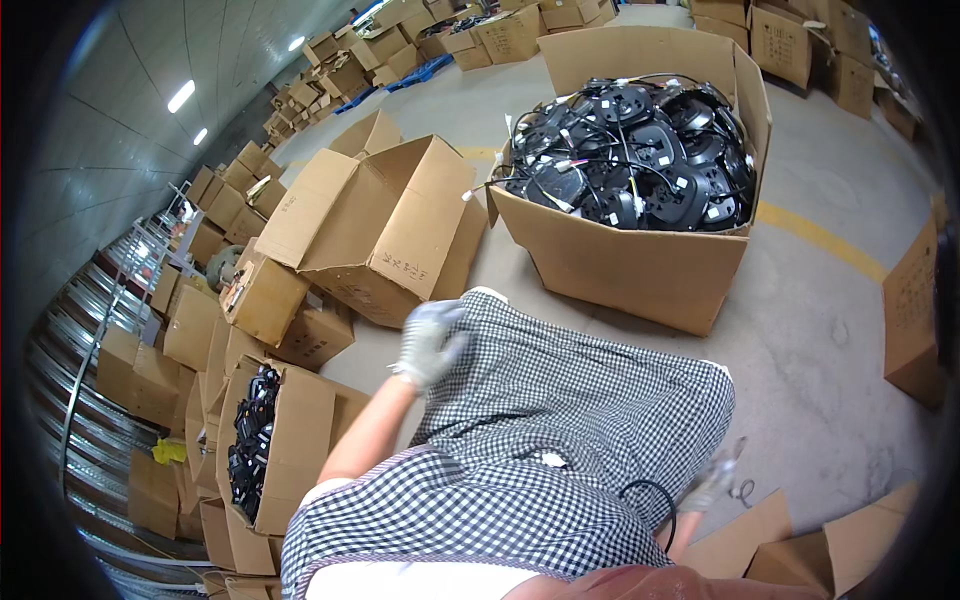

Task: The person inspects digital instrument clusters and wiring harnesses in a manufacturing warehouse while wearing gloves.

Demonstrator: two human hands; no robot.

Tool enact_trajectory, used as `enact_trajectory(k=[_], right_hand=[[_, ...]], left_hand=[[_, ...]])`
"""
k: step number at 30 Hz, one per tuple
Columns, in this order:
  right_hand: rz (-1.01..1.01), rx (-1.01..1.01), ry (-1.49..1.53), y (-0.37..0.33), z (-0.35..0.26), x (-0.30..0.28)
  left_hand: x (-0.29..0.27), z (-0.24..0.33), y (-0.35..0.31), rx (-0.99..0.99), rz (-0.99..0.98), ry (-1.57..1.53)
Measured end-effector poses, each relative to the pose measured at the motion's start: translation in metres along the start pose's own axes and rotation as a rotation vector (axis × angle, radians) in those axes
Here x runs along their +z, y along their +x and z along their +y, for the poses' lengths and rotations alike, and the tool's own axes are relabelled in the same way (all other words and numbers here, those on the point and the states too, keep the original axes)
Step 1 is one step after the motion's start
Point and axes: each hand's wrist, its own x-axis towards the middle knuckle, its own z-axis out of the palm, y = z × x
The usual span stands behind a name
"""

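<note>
My left hand (428,346), in a pale work glove, is beside the left edge of a black-and-white checked apron (570,390). Its fingers and thumb look apart, with nothing seen between them. Low on the right, my right hand (708,488), also gloved, is by the apron's right side, smeared by motion and partly hidden. What it holds, if anything, I cannot make out. A black cable (660,492) loops out from the apron near it. Ahead stands a large open carton (620,262) heaped with black plastic housings (655,145) trailing wires and white connectors.
An open carton (400,225) with raised flaps stands front left. Below it, another box (300,450) contains small black parts (253,440). More cartons (800,550) are at lower right and along the right edge. Stacked boxes and blue pallets (420,73) line the back.
</note>
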Motion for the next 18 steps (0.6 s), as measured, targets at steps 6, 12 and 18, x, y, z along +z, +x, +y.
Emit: enact_trajectory(k=[6, 12, 18], right_hand=[[-0.201, -0.230, -0.112, -0.084, -0.274, 0.171], [-0.555, 0.049, -0.245, -0.170, -0.289, 0.208], [-0.170, 0.032, 0.641, -0.218, -0.296, 0.226]], left_hand=[[0.066, 0.117, 0.050, 0.326, -0.420, -1.017], [0.060, 0.173, 0.058, 0.134, -1.148, -1.921], [0.079, 0.186, 0.014, 0.442, -1.192, -1.903]])
